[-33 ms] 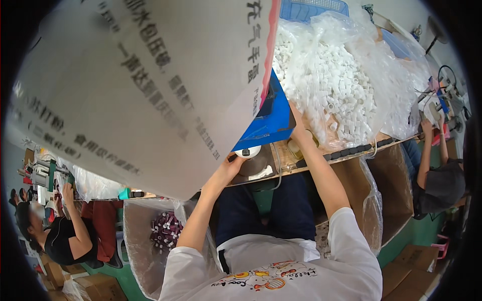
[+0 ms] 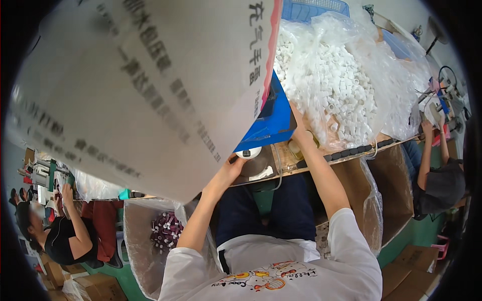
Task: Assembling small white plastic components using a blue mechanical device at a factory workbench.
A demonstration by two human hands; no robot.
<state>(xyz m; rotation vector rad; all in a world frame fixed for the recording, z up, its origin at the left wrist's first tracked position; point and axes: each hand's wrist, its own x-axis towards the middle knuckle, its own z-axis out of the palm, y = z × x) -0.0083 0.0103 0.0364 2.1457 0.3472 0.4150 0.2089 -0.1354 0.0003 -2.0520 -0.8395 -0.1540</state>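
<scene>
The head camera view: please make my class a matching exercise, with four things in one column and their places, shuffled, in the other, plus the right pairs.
Things
1. small white pieces
2. purple pieces
3. blue housing
4. left hand

Places
A. beside the white round part
B. partly hidden behind the large printed sheet
C. in the clear plastic bag on the bench
D. inside the plastic-lined box

Right pairs: 1-C, 2-D, 3-B, 4-A

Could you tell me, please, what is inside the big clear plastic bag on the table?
The clear plastic bag holds a heap of small white pieces, many of them tube-shaped. Only the upper layer shows; whatever lies beneath is covered.
</scene>
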